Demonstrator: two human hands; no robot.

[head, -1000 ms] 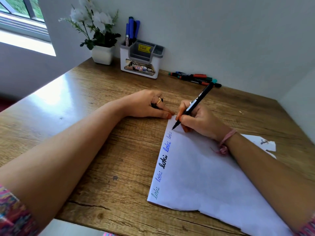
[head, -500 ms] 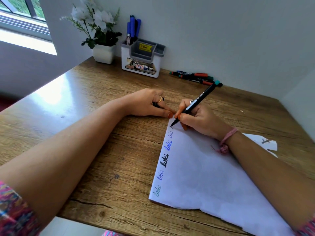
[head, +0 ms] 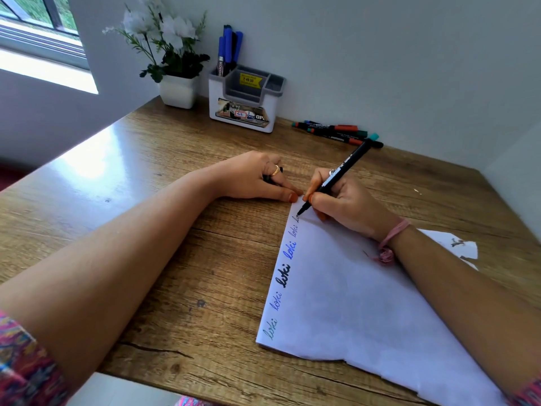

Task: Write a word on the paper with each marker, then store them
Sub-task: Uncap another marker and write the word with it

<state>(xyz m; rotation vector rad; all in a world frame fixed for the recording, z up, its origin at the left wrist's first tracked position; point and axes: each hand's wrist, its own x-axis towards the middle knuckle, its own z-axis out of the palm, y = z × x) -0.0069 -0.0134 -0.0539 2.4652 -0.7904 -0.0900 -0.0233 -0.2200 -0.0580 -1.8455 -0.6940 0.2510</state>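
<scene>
Marker (head: 339,173) pinched in right-hand grip (head: 348,205)

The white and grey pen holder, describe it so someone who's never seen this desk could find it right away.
Start at the white wall along the back of the wooden desk. Against it, just right of the white pot of white flowers, stands the white and grey plastic pen holder. Unlike the loose markers lying farther right, it stands upright, holds blue markers and bears a yellow price sticker.

Domestic study corner, wood-grain desk (head: 123,177) set against plain white walls, window (head: 35,27) at left with greenery outside, white pot of artificial flowers (head: 172,68), price-stickered desk organiser (head: 244,101) holding markers, loose markers (head: 336,131) by the wall
</scene>
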